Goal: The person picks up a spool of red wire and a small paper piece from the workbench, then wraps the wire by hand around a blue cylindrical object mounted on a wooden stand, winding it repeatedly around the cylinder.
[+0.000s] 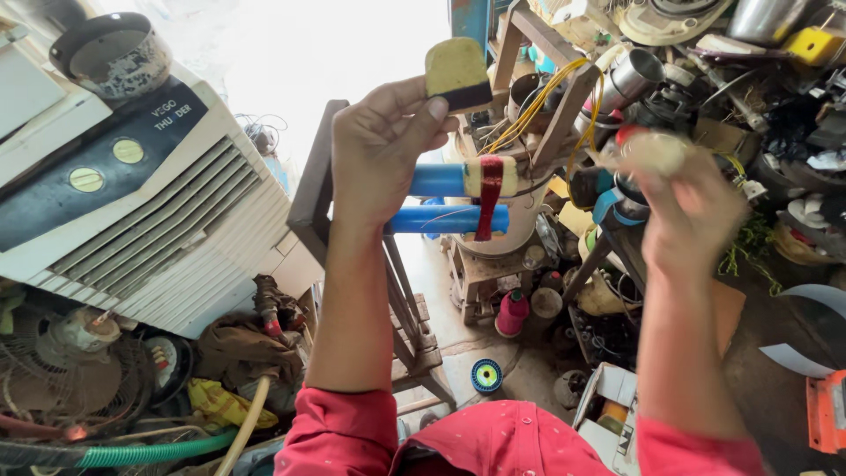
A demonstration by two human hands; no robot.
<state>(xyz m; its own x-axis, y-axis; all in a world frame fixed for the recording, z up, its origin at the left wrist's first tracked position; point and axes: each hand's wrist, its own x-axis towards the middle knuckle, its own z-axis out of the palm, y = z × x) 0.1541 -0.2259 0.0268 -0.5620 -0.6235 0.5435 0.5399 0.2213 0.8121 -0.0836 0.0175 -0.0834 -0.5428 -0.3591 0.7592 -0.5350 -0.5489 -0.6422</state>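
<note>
Head view: left hand point(379, 145) pinches a yellow-black block point(457, 73); blurred right hand point(692, 207) grips a pale lump point(654, 152).

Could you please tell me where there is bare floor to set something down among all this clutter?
Bare floor shows only between the wooden stool and the cardboard box, around the blue-green spool. Left, by the air cooler and green hose, and right, it is crowded.

Concrete floor point(458, 330), blue wire spool point(486, 375), perhaps red bottle point(512, 314)
</note>
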